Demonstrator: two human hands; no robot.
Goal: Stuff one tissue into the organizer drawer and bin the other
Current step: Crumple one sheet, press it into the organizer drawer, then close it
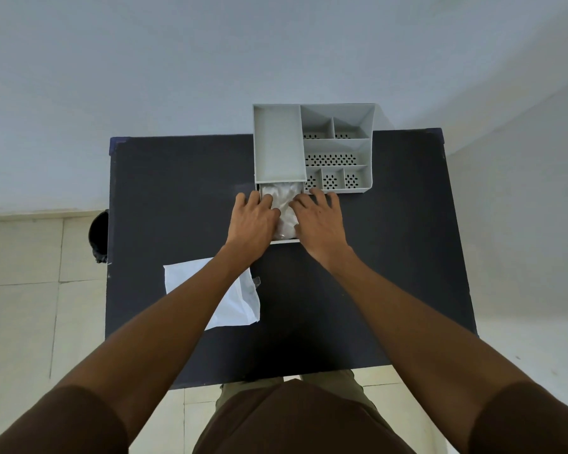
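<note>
Table (184,198): dark, matt top, faintly grainy, no shine.
Organizer (277,142), far side of the table: pale grey plastic, smooth, matt to slightly satin; floors of the right-hand compartments perforated with small holes.
Drawer (284,240): same pale plastic at its near rim.
Tissue in the drawer (284,204): white, thin paper, crumpled, rough-looking folds.
Second tissue (240,303), near left: white paper, smooth and flat, soft creases.
Bin (99,235), left of the table: black, glossy, looks plastic.
Sleeves (63,421): brown cloth, matt.
Floor (20,306): pale tiles, smooth.
</note>
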